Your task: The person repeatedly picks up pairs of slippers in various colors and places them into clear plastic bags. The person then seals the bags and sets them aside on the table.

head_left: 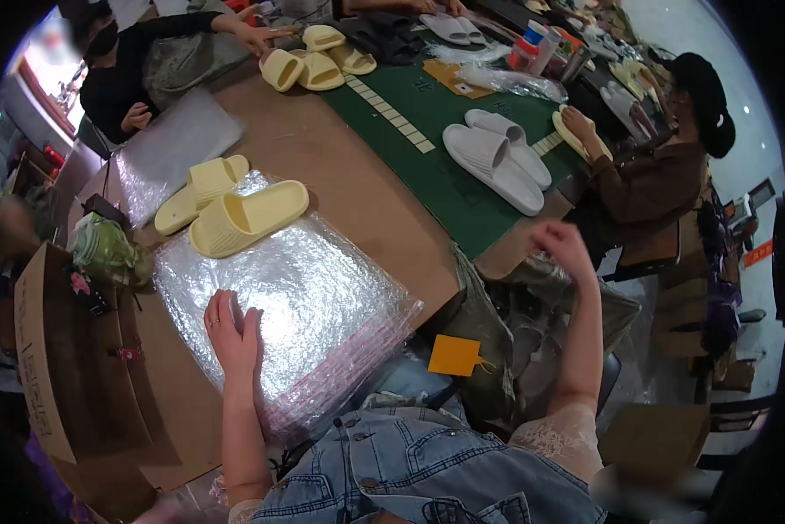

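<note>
My left hand [231, 336] lies with fingers stretched out on a stack of clear, shiny plastic bags [322, 279]. Beyond it, a pale yellow slipper [248, 218] rests on the bags. A second yellow slipper [202, 192] sits just behind, overlapping it. My right hand [564, 251] is raised at the right, its fingers curled inward and a little blurred; I see nothing in them. It is nearest to a pair of grey slippers [495, 166] on the green mat [401, 148], apart from them.
A cardboard box [47, 349] and a green bag [108, 249] stand at the left. More yellow slippers [318, 65] lie at the far side. Co-workers sit at far left and right; the right one's hand [577, 122] touches a yellow slipper. An orange tag [453, 355] hangs beside me.
</note>
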Available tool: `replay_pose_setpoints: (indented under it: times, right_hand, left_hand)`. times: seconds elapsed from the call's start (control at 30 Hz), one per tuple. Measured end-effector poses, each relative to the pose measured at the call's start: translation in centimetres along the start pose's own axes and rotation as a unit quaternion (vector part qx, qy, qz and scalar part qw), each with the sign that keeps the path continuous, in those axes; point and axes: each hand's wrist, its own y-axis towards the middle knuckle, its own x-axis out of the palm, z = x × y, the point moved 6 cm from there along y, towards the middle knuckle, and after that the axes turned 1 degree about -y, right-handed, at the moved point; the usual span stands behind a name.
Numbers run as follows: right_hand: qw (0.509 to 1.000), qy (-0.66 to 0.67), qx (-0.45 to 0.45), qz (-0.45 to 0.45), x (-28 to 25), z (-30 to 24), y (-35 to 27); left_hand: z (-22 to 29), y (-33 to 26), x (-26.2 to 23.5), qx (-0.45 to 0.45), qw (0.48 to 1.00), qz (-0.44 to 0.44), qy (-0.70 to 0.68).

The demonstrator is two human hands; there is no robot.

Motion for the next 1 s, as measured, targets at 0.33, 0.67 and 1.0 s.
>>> replay_pose_setpoints:
  times: [0.33,0.67,1.0]
  right_hand:
    - [0.916,-0.262,0.002,0.302,1.1,3.3,22.2]
    - [0.896,-0.374,-0.078,0.227,8.6,-3.1,13.0]
    - [0.963,-0.135,-0.111,0.207,10.1,-3.0,8.4]
  left_hand:
    - [0.6,0.5,-0.1,-0.007,0.999,0.048,-0.007]
    - [0.8,0.2,0.3,-0.004,0.999,0.051,0.007]
    - [2.0,-0.3,-0.3,0.029,0.988,-0.149,0.004]
